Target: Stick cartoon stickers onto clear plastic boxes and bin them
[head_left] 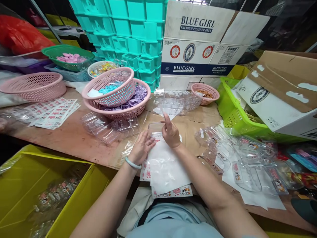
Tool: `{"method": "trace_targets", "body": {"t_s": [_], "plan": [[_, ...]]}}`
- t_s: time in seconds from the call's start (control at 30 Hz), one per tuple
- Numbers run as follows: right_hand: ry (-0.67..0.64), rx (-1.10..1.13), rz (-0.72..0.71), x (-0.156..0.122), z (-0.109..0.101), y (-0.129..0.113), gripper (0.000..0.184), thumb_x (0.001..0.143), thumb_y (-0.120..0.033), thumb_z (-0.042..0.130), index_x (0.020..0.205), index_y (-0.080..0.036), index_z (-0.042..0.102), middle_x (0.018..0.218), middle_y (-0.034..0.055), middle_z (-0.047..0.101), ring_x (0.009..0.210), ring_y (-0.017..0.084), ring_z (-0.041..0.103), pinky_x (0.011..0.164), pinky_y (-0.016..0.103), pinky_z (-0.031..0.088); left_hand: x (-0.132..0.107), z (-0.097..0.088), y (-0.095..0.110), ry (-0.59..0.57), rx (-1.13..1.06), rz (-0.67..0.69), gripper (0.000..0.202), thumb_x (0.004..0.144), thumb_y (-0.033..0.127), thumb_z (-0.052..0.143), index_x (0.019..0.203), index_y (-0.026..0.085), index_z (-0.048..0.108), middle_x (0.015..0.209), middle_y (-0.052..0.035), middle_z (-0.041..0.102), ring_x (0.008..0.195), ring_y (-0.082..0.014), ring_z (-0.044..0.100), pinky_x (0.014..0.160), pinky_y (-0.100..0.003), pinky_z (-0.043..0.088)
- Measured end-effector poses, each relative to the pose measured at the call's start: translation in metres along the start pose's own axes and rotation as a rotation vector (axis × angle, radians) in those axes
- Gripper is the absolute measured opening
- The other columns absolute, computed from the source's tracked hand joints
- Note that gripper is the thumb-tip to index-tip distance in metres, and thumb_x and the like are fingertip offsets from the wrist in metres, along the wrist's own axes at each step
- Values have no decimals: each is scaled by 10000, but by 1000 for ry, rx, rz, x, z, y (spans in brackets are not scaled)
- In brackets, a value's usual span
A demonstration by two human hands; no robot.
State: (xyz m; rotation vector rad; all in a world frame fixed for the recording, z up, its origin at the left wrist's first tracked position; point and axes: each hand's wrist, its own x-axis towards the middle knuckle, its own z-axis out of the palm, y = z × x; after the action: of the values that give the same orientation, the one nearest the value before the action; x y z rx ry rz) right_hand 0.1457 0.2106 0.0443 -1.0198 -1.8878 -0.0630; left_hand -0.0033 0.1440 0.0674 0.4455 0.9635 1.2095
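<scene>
The left hand lies flat with its fingers together, pressing on the near-left edge of the sticker sheets that lie under both wrists; firm pressure here should stop the stack from sliding. The right hand stands at the far edge of the sheets, index finger raised and other fingers curled; whether it pinches a sticker cannot be told. The step appears to be label lifting: peel low and slowly, toward the clear box just beyond the fingertips.

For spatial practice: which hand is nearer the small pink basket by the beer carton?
Right. The right hand is left of the small pink basket, nearer the person; the left hand farther left.
</scene>
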Motion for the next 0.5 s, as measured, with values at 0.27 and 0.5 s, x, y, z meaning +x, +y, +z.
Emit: {"method": "trace_targets", "body": {"t_s": [0.27, 0.5], "plan": [[-97, 181, 66, -27, -23, -20, 792, 857, -79, 460, 1524, -243, 65, 1149, 83, 658, 1100, 209, 608, 970, 395, 488, 1, 9, 0, 26, -10, 53, 572, 705, 222, 739, 1201, 269, 457, 1003, -2, 627, 783, -94, 613, 758, -230, 479], [-372, 402, 122, -2, -59, -31, 981, 722, -314, 762, 1504, -271, 172, 1400, 104, 497, 1297, 255, 464, 1087, 446, 380, -14, 6, 4, -32, -5, 36, 597, 724, 246, 708, 1265, 248, 455, 963, -23, 633, 812, -135, 630, 781, -294, 511]]}}
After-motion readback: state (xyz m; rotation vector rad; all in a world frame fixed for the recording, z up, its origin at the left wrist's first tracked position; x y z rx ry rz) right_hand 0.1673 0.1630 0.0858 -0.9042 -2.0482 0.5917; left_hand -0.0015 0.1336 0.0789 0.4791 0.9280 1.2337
